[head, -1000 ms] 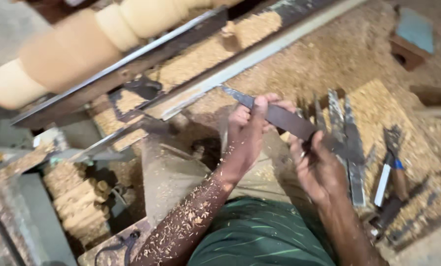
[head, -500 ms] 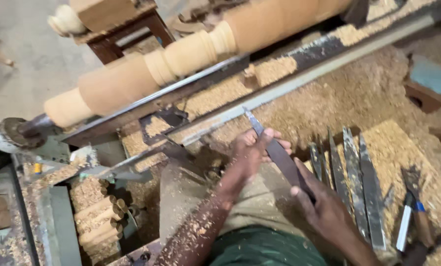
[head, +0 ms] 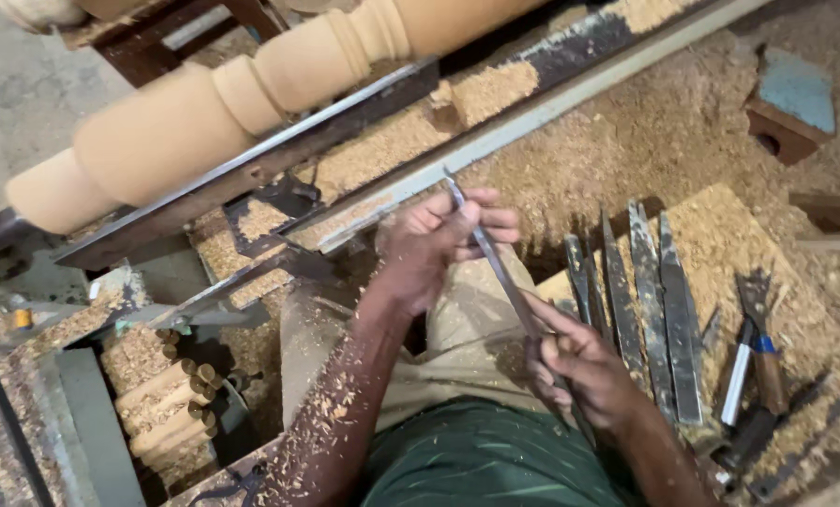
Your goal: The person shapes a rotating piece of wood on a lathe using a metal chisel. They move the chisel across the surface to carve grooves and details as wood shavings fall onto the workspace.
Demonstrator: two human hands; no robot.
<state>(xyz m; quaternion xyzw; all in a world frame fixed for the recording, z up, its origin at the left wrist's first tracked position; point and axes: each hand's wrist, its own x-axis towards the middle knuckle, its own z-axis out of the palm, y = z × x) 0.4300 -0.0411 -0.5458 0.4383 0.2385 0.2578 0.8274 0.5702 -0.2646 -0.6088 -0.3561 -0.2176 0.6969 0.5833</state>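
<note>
The chisel (head: pixel 495 263) lies at frame centre, its handle end hidden inside the right hand (head: pixel 579 366), which is clamped round it at lower right. The left hand (head: pixel 429 244) pinches the blade near its tip, fingers closed. The turned wooden spindle (head: pixel 241 94) is cut off at the upper edge.

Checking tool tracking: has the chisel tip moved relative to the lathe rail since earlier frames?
Yes. The chisel tip now sits nearer the lathe rail, held by left hand and right hand.

two hands (head: pixel 429 249), five chisels (head: pixel 650 310), one turned spindle (head: pixel 251 94)
</note>
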